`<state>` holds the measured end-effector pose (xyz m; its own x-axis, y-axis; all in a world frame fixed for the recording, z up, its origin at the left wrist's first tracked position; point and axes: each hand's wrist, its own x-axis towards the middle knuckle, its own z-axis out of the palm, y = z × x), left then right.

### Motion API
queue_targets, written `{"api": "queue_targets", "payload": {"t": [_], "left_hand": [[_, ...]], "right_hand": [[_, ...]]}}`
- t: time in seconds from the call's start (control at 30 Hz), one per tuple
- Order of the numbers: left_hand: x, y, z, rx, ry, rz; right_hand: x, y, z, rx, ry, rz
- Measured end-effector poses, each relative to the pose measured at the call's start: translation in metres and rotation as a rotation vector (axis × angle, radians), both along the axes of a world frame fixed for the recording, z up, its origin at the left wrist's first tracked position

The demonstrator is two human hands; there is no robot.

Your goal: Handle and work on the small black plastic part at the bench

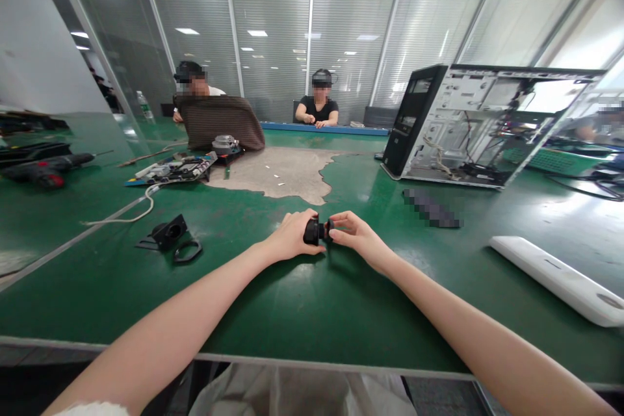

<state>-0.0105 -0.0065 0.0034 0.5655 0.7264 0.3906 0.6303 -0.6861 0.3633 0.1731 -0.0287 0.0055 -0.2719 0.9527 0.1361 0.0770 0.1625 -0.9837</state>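
Observation:
Over the middle of the green table (302,312), my left hand (291,235) is closed round a black cylindrical part (311,232). My right hand (355,237) faces it from the right, its thumb and fingers pinching a smaller round black piece (329,229). The two pieces sit in line and seem to touch; whether they are joined I cannot tell. To the left on the table lie a black bracket-like part with a round opening (169,232) and a black ring (188,251).
An open computer case (453,123) stands at the right, with a long white device (560,279) nearer me. Circuit boards (173,169) lie at the left, by a brown cushion-like panel (219,122). A power drill (46,170) is far left. Two people sit across the table.

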Motion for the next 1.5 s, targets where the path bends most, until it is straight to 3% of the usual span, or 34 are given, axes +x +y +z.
{"api": "queue_targets", "payload": {"t": [0.2,0.6,0.93,1.17,1.5], "left_hand": [[0.002,-0.004,-0.002,0.043,0.000,0.029],[0.003,-0.004,-0.003,0.028,-0.001,0.054],[0.002,-0.002,-0.003,0.064,0.017,0.038],[0.003,-0.003,-0.003,0.068,0.017,0.034],[0.002,-0.003,-0.003,0.052,0.005,0.033]], "right_hand": [[-0.016,0.002,-0.002,0.016,0.070,0.116],[-0.021,-0.008,-0.003,0.025,0.077,0.007],[-0.019,-0.004,-0.005,0.110,-0.074,0.009],[-0.017,-0.009,-0.006,0.153,-0.031,0.095],[-0.020,0.001,-0.010,0.170,-0.108,-0.020]]}}
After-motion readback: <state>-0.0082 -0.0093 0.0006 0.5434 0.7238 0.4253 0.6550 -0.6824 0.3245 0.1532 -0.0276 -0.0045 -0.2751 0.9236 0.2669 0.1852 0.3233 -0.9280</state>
